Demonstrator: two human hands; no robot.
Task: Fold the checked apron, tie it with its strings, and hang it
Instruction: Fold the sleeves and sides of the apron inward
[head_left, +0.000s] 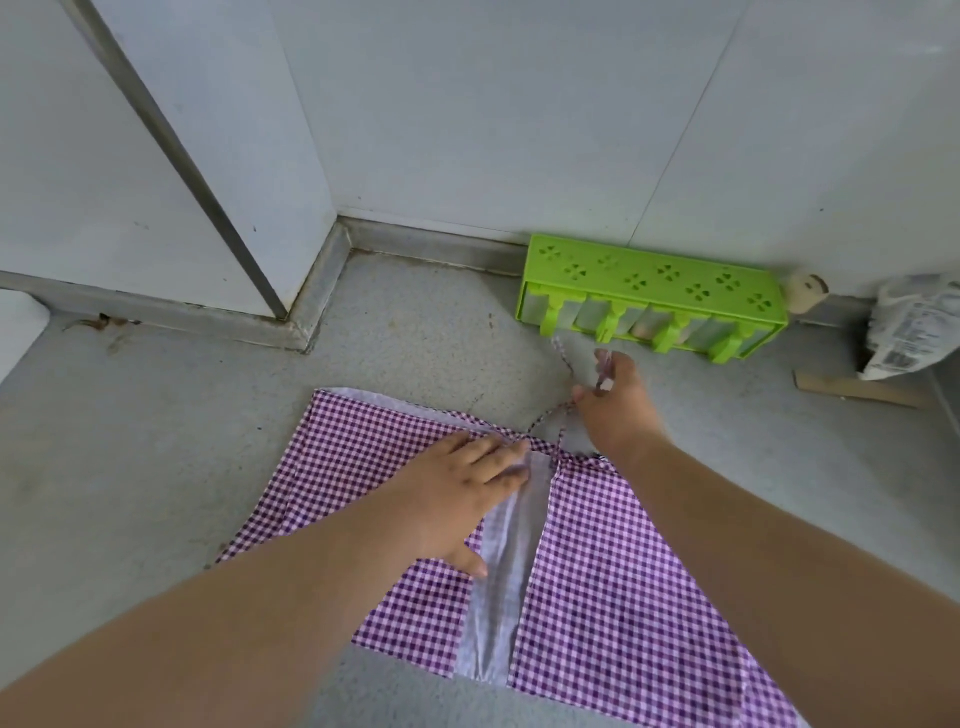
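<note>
— Left hand (457, 493) lies flat, fingers spread, pressing the checked apron (597, 571) onto the grey speckled floor (156, 467); right hand (615, 400) pinches a thin string (563, 358) near the green plastic rack (649, 296).

— How far along?

— Both side flaps are folded inward, a pale strip of the reverse side showing between them. I'd judge that further folding, tying and hanging all remain.

— Fabric?

— Thin purple-and-white gingham, soft, creasing easily.

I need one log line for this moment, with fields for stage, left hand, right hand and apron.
stage: folding | left hand: flat on apron | right hand: pinches string | apron: on floor, sides folded in
</note>
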